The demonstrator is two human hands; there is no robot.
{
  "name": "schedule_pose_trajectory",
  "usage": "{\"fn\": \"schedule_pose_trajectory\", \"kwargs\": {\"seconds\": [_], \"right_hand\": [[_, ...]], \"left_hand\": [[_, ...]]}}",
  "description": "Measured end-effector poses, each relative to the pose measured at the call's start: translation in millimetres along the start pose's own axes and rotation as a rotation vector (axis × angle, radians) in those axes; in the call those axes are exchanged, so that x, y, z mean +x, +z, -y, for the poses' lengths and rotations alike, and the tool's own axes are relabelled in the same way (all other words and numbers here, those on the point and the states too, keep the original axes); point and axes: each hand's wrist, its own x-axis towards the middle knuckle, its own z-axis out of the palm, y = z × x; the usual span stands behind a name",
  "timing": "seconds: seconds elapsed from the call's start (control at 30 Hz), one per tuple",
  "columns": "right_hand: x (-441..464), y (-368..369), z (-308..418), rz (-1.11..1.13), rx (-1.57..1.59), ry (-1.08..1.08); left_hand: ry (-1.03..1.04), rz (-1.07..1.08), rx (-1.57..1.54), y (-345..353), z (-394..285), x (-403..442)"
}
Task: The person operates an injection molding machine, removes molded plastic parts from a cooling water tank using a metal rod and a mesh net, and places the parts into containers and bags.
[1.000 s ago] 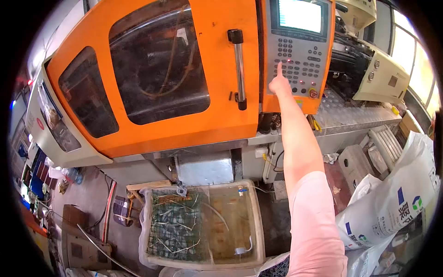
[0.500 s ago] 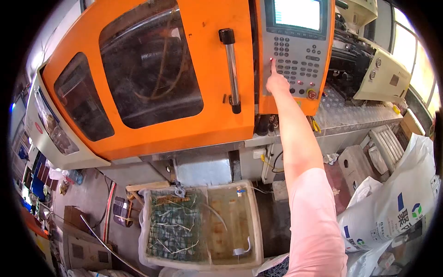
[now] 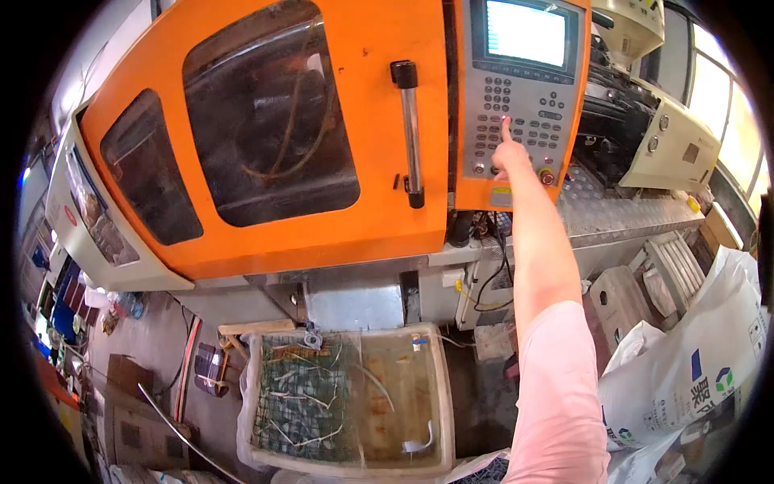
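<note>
My right hand (image 3: 509,155) reaches up to the grey control panel (image 3: 472,105) on the orange machine. Its index finger is stretched out with the tip at a button near the top of the lower key group, while the other fingers curl under. Nothing is held in it. Above the keypad (image 3: 542,133) a display screen (image 3: 526,32) is lit. A red emergency stop knob (image 3: 547,176) sits low on the panel, right of the hand. My left hand is out of view.
Left of the panel is an orange machine door (image 3: 379,218) with a dark window (image 3: 266,121) and a vertical handle (image 3: 411,133). Below stands a tub of water (image 3: 447,387) with a green net. White printed sacks (image 3: 677,363) stand at the lower right.
My right hand has moved right across the keypad, from the left edge of the buttons to a button further in. The view has shifted slightly.
</note>
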Motion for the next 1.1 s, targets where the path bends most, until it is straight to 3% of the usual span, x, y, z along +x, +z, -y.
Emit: {"fn": "schedule_pose_trajectory", "kwargs": {"seconds": [0.1, 0.17, 0.23, 0.3, 0.33, 0.4, 0.5, 0.53, 0.7, 0.83, 0.93, 1.1], "right_hand": [[-6.4, -0.4, -7.0, -0.068, -0.061, -0.108], [-23.3, 23.5, 1.6, -0.331, -0.174, -0.289], [-49.2, 61.0, 15.7, -0.379, 0.128, -0.375], [-62.4, 103.6, 28.4, -0.367, 0.499, -0.601], [-64.0, 117.9, 36.1, -0.355, 0.508, -0.609], [-63.7, 141.9, 56.1, -0.159, 0.931, -0.727], [-63.5, 151.4, 70.4, 0.053, 1.190, -0.579], [-67.3, 154.2, 75.1, -0.036, 1.236, -0.584], [-75.3, 158.1, 92.3, -0.303, 0.990, -0.512], [-64.9, 172.5, 97.0, -0.570, 0.714, -0.439], [-80.6, 178.6, 106.5, -0.606, 0.639, -0.463], [-100.7, 188.9, 119.1, -0.542, 0.651, -0.511]], "left_hand": [[-0.057, -0.063, 0.027, -5.2, -0.8, -1.3], [-0.069, -0.049, 0.003, -19.0, 15.3, 17.5], [-0.005, -0.010, -0.052, -25.7, 17.9, 15.6], [-0.012, -0.039, -0.074, -33.3, 21.9, 12.8], [-0.013, -0.047, -0.045, -42.7, 22.6, 13.8], [-0.064, -0.084, -0.010, -63.1, 26.0, 21.5], [-0.068, -0.187, -0.110, -85.7, 33.4, 25.1], [-0.042, -0.158, -0.152, -102.7, 42.4, 31.3], [-0.126, -0.213, -0.163, -106.8, 54.0, 48.8], [-0.219, -0.189, -0.114, -53.4, 29.8, 48.3], [-0.109, -0.010, -0.129, -37.6, 25.4, 51.9], [-0.034, -0.063, 0.019, -35.9, 16.1, 44.2]]}}
